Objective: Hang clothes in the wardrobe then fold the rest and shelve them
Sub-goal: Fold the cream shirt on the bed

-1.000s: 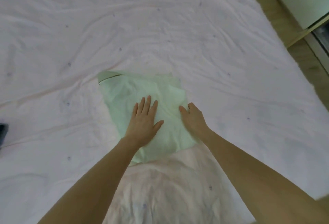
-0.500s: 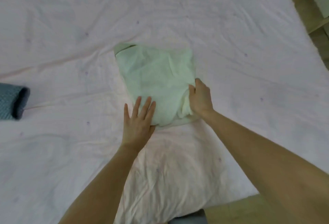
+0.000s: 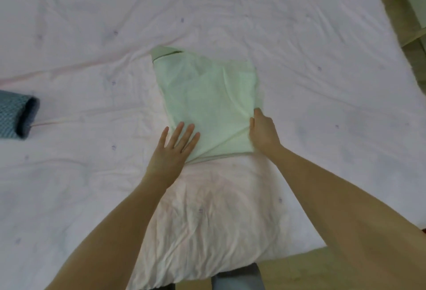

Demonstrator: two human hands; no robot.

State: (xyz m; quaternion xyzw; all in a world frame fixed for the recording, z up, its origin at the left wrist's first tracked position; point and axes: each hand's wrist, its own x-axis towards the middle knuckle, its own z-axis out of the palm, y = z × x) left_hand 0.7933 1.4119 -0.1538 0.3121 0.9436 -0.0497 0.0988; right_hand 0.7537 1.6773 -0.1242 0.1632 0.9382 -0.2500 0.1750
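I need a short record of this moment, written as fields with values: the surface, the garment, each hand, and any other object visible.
surface: pale pink wrinkled bed sheet
garment: light green folded cloth garment, lying flat on the sheet
left hand: left hand, fingers straight, resting on the garment's near left corner
right hand: right hand, fingers curled round the garment's right edge, gripping it
other object: dark blue patterned fabric roll, at the left edge of the view, apart from the garment
floor: tan floor beyond the bed's right side
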